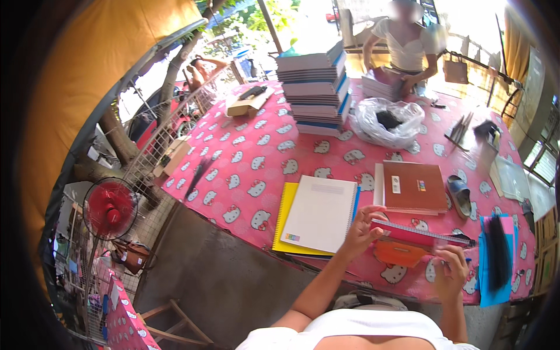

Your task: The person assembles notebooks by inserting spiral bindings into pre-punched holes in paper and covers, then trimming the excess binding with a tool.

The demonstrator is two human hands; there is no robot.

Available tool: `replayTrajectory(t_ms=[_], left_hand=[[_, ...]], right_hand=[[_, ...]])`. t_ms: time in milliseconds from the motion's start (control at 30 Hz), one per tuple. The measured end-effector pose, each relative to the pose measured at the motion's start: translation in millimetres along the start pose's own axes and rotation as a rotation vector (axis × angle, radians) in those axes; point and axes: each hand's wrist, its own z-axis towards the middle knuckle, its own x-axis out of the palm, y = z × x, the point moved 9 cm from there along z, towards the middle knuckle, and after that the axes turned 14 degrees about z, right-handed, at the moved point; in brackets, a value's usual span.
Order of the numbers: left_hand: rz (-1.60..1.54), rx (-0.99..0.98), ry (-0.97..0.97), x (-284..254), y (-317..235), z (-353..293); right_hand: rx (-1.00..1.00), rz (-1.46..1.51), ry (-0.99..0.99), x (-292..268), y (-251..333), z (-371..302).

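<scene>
A spiral-bound notebook (417, 232) with a pink-red side stands tilted on its edge before me, coil side up. At its left end my left hand (363, 232) is closed, its fingers and thumb around that end. My right hand (451, 269) is just below the right end, fingers bent in a pinch; what they hold is too small to make out. Under the notebook an orange flat piece (401, 254) lies on the table. To the left sits a white-covered spiral notebook (319, 213) on a yellow one (282, 224). Brown-covered booklets (415, 186) lie just beyond.
A tall stack of books (312, 87) and a clear plastic bag (388, 122) stand at the far side, where another person handles papers. A blue-grey slipper (459, 197) and a bundle of black strands (499, 254) on blue sheets lie right. A red fan (111, 208) stands left.
</scene>
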Motion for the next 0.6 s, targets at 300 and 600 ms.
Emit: replayTrajectory(t_ms=[300, 600], left_hand=[[0.641, 0.529, -0.186, 38, -164, 19], [0.96, 0.451, -0.029, 121, -106, -60]], right_hand=[[0.498, -0.474, 0.285, -55, -170, -170], [0.673, -0.489, 0.506, -69, -190, -152]])
